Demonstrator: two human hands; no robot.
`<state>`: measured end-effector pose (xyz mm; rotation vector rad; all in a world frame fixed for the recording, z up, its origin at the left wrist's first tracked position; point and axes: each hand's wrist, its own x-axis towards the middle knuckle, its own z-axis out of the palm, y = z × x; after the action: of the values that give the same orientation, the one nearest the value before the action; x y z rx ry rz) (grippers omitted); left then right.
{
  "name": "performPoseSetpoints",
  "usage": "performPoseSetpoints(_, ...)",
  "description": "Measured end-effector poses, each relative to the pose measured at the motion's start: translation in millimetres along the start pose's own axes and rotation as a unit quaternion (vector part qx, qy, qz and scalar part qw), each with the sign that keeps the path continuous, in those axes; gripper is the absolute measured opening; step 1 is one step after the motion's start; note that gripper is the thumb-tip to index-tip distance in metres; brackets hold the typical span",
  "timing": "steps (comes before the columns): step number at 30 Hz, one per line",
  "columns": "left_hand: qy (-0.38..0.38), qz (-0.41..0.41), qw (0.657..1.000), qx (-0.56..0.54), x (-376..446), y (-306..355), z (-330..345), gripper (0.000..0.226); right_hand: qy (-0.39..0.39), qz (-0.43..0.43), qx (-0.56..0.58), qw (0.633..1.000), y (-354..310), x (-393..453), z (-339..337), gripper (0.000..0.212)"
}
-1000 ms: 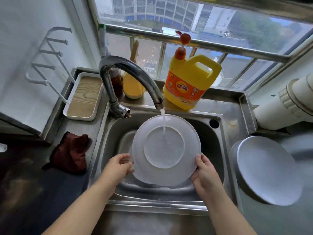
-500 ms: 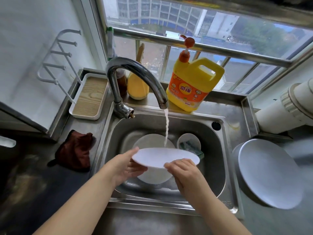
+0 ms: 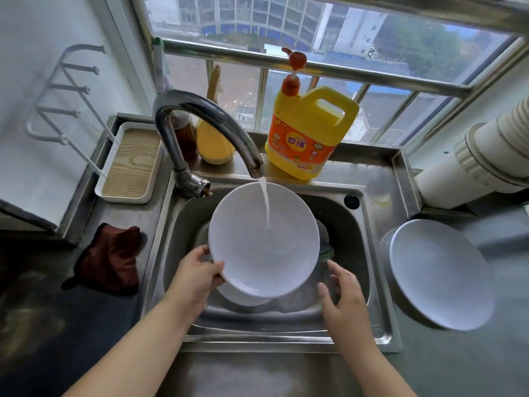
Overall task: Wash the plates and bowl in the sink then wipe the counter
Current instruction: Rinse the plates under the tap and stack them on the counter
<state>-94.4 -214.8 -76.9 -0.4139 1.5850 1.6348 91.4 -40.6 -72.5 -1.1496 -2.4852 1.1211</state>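
While only the left hand (image 3: 197,277) pinches the wet white plate (image 3: 263,239) under the tap stream (image 3: 265,204), the right hand (image 3: 342,293) hovers open beside it; the plate could slip.

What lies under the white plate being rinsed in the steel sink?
Beneath the held white round plate, the edge of another white plate shows on the sink floor, and a green sponge peeks out at right. Anything else beneath it is covered.

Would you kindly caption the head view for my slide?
Left hand holds a white plate under the running tap; right hand open beside it.
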Motion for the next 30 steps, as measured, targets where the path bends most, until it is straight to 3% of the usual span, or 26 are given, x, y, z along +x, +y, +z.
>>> performPoseSetpoints(4, -0.002, 0.037, 0.999, -0.019, 2.8, -4.0, -1.8, 0.031, -0.091, 0.170, 0.093, 0.977, -6.5, 14.4, 4.6, 0.042)
performPoseSetpoints(9, -0.016, 0.061, 0.997, -0.039, 6.9, -1.1, -1.7, 0.027, -0.092, 0.252, 0.248, 0.931, -15.6, 29.2, 19.1, 0.038)
performPoseSetpoints(18, -0.095, 0.029, 0.992, -0.079, 17.3, 5.5, 12.7, 0.025, -0.071, 0.210, 0.327, 0.918, -27.1, 47.2, -10.8, 0.021)
performPoseSetpoints(24, -0.124, -0.071, 0.989, 0.038, 25.5, -2.2, 27.0, 0.022, -0.037, 0.164, 0.209, 0.963, -20.9, 39.8, -30.7, 0.013)
performPoseSetpoints(30, -0.067, -0.091, 0.984, 0.138, 24.2, -17.0, 26.8, 0.040, -0.024, 0.158, 0.135, 0.978, -32.3, 30.0, -38.5, 0.010)
